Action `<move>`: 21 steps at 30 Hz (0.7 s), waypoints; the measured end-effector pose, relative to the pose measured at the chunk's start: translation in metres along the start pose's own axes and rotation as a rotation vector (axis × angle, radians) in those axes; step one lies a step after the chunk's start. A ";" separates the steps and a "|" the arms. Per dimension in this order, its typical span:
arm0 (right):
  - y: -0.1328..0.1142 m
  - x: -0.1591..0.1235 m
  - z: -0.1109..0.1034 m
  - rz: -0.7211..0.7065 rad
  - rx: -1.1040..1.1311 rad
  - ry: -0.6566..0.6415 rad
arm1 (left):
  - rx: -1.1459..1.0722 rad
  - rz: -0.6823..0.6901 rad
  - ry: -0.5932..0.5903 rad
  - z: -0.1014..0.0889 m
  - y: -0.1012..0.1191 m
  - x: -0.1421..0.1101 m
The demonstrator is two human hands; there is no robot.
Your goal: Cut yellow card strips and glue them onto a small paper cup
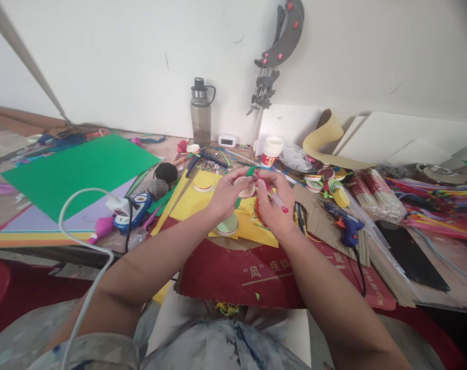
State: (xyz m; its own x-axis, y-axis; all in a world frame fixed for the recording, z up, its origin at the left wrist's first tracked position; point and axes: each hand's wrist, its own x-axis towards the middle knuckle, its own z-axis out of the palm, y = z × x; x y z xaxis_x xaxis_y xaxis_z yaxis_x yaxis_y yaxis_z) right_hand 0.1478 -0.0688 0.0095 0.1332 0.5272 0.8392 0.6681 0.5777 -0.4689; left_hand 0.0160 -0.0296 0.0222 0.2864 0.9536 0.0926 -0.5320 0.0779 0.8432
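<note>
Above the yellow paper [183,200], my left hand [225,196] is closed on a small round pale disc [245,188]. A green strip [251,171] stands up at the disc's top edge, close to my fingertips. My right hand [276,213] meets it from the other side, its fingers wrapped round a pen with a pinkish-red end [279,200]. Whether the pen's tip touches the disc is hidden by the fingers. Just below the hands lies a light green round piece with a pale rim [226,225]. A yellow round piece [203,183] rests left of them.
A glue gun [349,230] and a utility knife [300,218] lie to the right, with a black phone [411,254] beyond. Behind stand a bottle [201,118] and paper cup [272,151]. Green sheet [79,174] and a blue-white power strip [135,213] with a white cable occupy the left.
</note>
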 end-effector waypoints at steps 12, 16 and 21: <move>-0.002 0.000 0.000 0.020 0.016 0.007 | -0.040 -0.013 0.019 -0.002 -0.002 0.005; -0.003 0.002 0.000 0.015 0.030 0.014 | -0.065 -0.053 -0.002 -0.001 0.002 0.003; -0.002 0.005 -0.002 -0.016 -0.013 -0.037 | -0.067 -0.036 0.003 -0.002 0.014 0.003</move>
State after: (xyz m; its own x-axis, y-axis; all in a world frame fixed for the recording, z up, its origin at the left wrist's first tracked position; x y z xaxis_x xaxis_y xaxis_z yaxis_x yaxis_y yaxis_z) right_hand 0.1487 -0.0683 0.0153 0.0957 0.5408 0.8357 0.6794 0.5780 -0.4519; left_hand 0.0075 -0.0252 0.0333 0.3043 0.9506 0.0608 -0.5735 0.1319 0.8085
